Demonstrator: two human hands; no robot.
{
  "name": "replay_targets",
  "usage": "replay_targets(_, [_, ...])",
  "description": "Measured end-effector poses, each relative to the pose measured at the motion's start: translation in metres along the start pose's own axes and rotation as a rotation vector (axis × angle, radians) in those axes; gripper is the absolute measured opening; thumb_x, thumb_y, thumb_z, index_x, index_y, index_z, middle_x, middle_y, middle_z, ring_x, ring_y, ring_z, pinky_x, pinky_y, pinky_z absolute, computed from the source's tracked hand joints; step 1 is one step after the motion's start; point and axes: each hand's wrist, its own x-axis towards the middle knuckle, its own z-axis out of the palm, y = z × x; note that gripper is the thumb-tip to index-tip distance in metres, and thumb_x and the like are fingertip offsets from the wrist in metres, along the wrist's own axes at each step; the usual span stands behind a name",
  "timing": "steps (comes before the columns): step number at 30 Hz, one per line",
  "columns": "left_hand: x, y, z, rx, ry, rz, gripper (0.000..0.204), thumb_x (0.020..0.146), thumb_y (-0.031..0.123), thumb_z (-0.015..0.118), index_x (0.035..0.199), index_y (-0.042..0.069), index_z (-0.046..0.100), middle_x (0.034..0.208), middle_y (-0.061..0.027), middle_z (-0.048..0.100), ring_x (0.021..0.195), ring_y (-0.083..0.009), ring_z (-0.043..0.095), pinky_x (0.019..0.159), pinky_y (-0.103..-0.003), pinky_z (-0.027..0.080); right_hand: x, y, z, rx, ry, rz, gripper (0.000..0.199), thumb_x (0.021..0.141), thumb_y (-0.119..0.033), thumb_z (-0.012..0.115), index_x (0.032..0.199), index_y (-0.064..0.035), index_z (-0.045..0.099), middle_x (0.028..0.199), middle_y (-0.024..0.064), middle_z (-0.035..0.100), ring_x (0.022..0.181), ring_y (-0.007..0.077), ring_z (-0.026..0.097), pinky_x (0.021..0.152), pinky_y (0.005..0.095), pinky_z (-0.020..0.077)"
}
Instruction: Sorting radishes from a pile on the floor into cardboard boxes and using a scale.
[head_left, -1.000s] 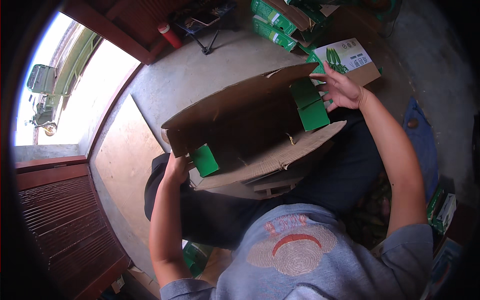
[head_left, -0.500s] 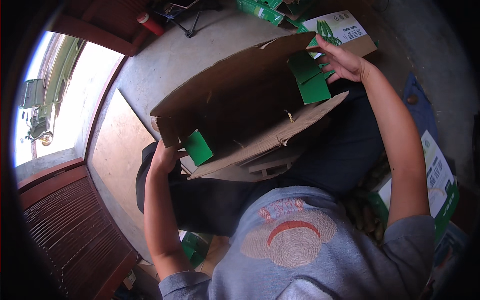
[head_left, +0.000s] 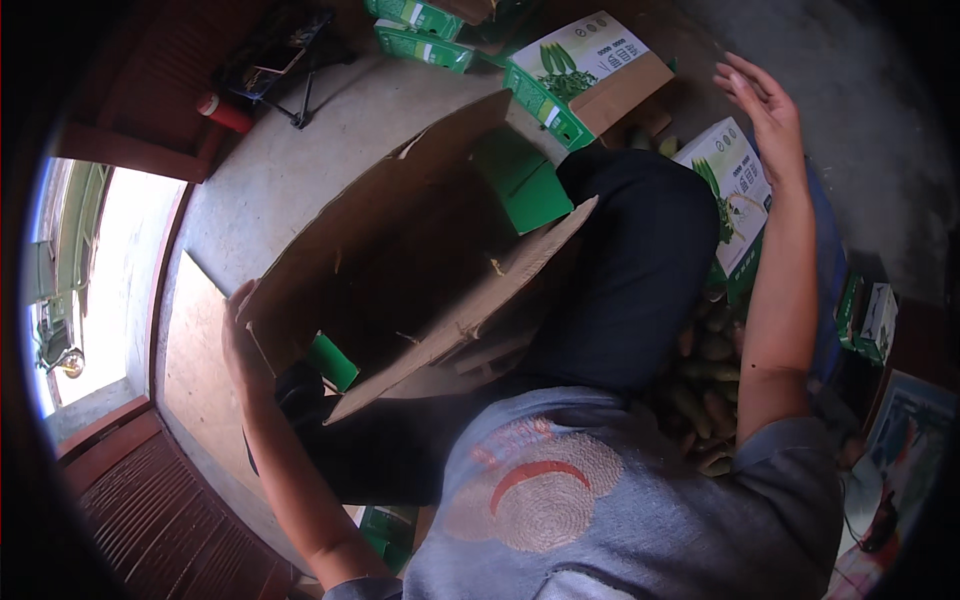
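Observation:
An open cardboard box (head_left: pixel 420 255), brown inside with green end flaps, is tilted in front of me over my legs. My left hand (head_left: pixel 243 345) holds its left end from outside, fingers along the edge. My right hand (head_left: pixel 768 120) is raised away from the box at the right, fingers stretched out and nothing in them. Just beside and below that hand stands a white and green carton (head_left: pixel 735 165) with green vegetables printed on it. The box's bottom inside lies in dark shadow.
Another printed carton (head_left: pixel 590 65) and green boxes (head_left: pixel 425 45) stand farther off. Long brownish-green vegetables (head_left: pixel 700 400) lie heaped at my right. A wooden board (head_left: pixel 195 350) is on the left, near a slatted red-brown panel (head_left: pixel 150 500). A folding stool (head_left: pixel 290 70) stands at the back.
My right hand has let go of the box's right end and moved up and right. My left hand has shifted to the outside of the left end. My view has turned rightward.

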Motion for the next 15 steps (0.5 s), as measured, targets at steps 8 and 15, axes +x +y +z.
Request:
replay_targets(8, [0.044, -0.015, -0.01, -0.256, -0.098, 0.0, 0.053, 0.108, 0.039, 0.041, 0.145, 0.001, 0.046, 0.148, -0.019, 0.051, 0.129, -0.029, 0.054, 0.105, -0.041, 0.046, -0.172, 0.277, -0.318, -0.417, 0.733, 0.868, 0.065, 0.088, -0.02, 0.069, 0.146, 0.0019, 0.048, 0.134, 0.0215, 0.059, 0.117, 0.0306, 0.061, 0.098, 0.0387, 0.0501])
replay_targets(15, [0.033, 0.038, -0.02, -0.47, 0.147, -0.013, 0.045, 0.108, 0.02, 0.041, 0.148, 0.001, 0.043, 0.155, -0.0191, 0.042, 0.143, -0.0309, 0.041, 0.117, -0.044, 0.039, -0.287, 0.375, -0.244, 0.362, 0.974, 1.182, 0.051, 0.092, -0.026, 0.072, 0.135, -0.0052, 0.058, 0.13, 0.0123, 0.063, 0.116, 0.0287, 0.063, 0.096, 0.0454, 0.0511])
